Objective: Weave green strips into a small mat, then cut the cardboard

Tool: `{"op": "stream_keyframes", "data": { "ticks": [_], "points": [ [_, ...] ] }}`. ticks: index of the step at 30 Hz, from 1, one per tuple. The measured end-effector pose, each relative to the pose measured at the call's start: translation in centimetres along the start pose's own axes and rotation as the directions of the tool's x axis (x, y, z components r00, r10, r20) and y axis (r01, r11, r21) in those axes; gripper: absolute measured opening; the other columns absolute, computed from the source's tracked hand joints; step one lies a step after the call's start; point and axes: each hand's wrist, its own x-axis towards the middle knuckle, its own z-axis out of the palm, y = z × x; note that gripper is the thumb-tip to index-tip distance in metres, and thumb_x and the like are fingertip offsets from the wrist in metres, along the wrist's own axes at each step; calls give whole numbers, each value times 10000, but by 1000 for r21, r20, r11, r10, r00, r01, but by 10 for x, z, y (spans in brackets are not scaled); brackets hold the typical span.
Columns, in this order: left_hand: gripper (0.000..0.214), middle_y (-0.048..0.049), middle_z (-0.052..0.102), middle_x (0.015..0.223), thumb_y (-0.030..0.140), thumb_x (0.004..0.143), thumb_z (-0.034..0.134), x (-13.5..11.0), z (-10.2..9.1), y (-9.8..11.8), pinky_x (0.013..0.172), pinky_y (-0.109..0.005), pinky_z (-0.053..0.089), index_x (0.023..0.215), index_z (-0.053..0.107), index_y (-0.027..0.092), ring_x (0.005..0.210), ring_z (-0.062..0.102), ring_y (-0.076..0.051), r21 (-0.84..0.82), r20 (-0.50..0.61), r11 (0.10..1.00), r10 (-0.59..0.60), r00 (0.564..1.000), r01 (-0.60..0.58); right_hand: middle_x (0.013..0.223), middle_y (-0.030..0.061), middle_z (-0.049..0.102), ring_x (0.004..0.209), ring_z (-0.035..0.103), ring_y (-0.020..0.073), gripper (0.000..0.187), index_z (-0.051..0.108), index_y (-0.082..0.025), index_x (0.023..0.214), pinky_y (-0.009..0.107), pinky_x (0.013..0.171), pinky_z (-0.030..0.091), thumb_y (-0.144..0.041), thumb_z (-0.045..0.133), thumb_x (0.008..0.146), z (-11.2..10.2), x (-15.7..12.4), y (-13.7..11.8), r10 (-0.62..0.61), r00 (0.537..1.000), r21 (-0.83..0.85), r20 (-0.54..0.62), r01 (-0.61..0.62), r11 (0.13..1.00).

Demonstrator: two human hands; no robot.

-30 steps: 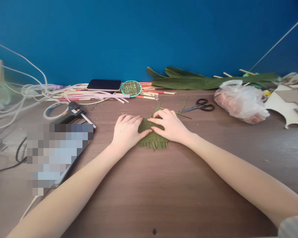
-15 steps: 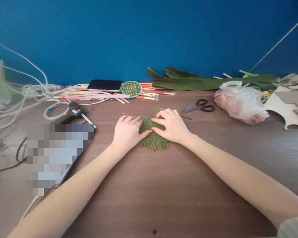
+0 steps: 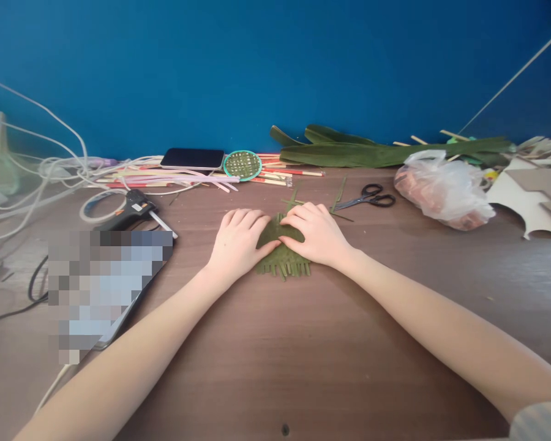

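Note:
A small mat woven from green leaf strips (image 3: 282,252) lies on the brown table in front of me, its loose strip ends fringing the near edge. My left hand (image 3: 239,242) rests on the mat's left side, fingers bent over it and thumb pointing inward. On the right side my right hand (image 3: 319,236) grips the mat between curled fingers and thumb. Both thumb tips nearly meet at the mat's middle. Parts of the mat's sides are hidden under the hands. Loose leaf strips (image 3: 338,195) lie just beyond, beside black-handled scissors (image 3: 370,196).
Long green leaves (image 3: 349,150) lie along the blue wall. A phone (image 3: 193,158) and a round green-rimmed woven piece (image 3: 242,165) rest on sticks. At left are a glue gun (image 3: 131,211) and a blurred-out tablet (image 3: 112,288); at right, a plastic bag (image 3: 445,190) and cut cardboard (image 3: 532,190).
The left hand's fingers have shifted slightly right and forward over the mat. The right hand's fingertips have drawn slightly closer together. The mat stays in place.

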Motion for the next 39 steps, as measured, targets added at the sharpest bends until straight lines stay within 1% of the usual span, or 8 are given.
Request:
{"op": "stream_keyframes", "data": {
  "ticks": [3, 8, 12, 18, 25, 39],
  "points": [
    [369, -102, 589, 1121, 402, 848, 506, 2, 2, -2, 923, -401, 351, 1115, 579, 158, 1048, 493, -262, -46, 43, 998, 46, 998, -44, 954, 71, 624, 930, 500, 240, 230, 604, -177, 917, 367, 774, 344, -370, 555, 801, 0, 1, 1, 33, 999, 41, 12, -33, 999],
    [366, -117, 505, 1156, 407, 820, 544, 2, 7, -5, 956, -433, 323, 1096, 555, 167, 1099, 429, -274, -149, 99, 988, -23, 995, 38, 1011, 76, 583, 976, 474, 254, 231, 577, -192, 931, 385, 813, 366, -358, 588, 770, 2, 2, 2, 92, 995, 120, 33, -95, 988],
    [359, -119, 475, 1169, 390, 817, 552, 2, 8, -6, 964, -443, 311, 1097, 536, 166, 1121, 404, -274, -179, 122, 982, -34, 992, 56, 1035, 78, 558, 999, 457, 260, 232, 569, -202, 931, 400, 839, 363, -359, 591, 762, 2, 3, 2, 117, 992, 153, 45, -122, 981],
    [353, -103, 477, 1167, 385, 816, 555, 3, 9, -7, 961, -436, 306, 1101, 521, 180, 1116, 404, -265, -202, 139, 977, -40, 990, 68, 1060, 75, 536, 1029, 438, 258, 222, 562, -209, 940, 410, 871, 351, -341, 585, 762, 1, 4, 2, 133, 988, 192, 77, -146, 971],
    [341, -101, 493, 1140, 371, 813, 565, 4, 7, -5, 951, -427, 313, 1087, 523, 172, 1105, 411, -266, -203, 151, 976, -45, 988, 76, 1079, 67, 534, 1043, 430, 256, 218, 563, -218, 947, 416, 885, 346, -334, 586, 763, 0, 4, 3, 140, 985, 214, 98, -158, 964],
    [322, -90, 486, 1143, 370, 815, 557, 4, 8, -6, 941, -427, 313, 1084, 515, 198, 1099, 411, -264, -218, 158, 972, -51, 986, 85, 1091, 60, 531, 1061, 418, 255, 206, 556, -221, 932, 417, 903, 335, -319, 601, 756, 0, 5, 3, 147, 983, 239, 110, -170, 956]
  ]
}}
